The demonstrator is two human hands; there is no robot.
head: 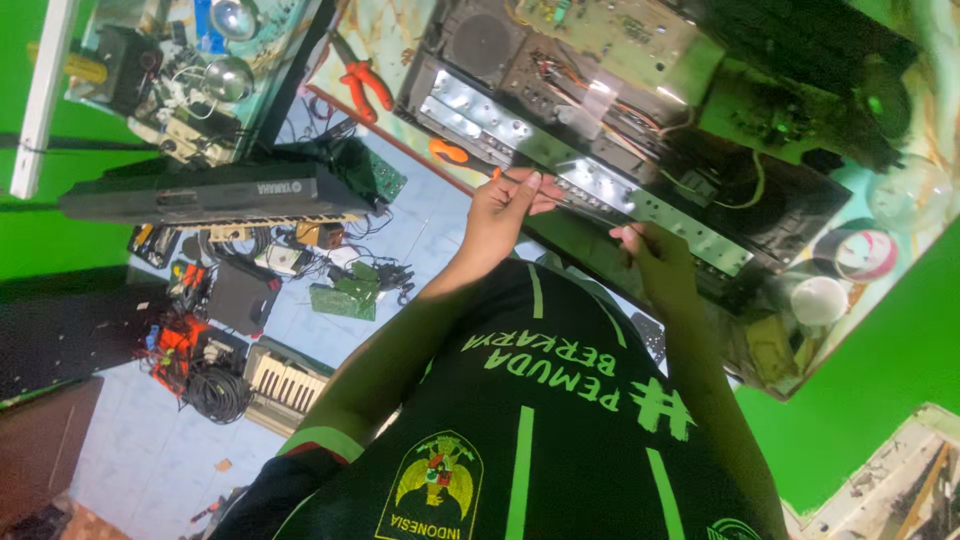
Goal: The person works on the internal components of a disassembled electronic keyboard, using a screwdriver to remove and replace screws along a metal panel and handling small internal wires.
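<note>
Head view: your left hand (500,210) and right hand (655,260) pinch the metal strip (600,185) on the opened keyboard (640,110); judged mid-fitting, align it next.

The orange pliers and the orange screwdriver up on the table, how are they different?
The orange pliers have two curved handles spread apart in a V; the orange screwdriver shows one stubby handle. The pliers lie farther from the person's hands; the screwdriver lies close to the hand gripping the metal strip. Both have orange grips and lie untouched beside the opened machine.
</note>
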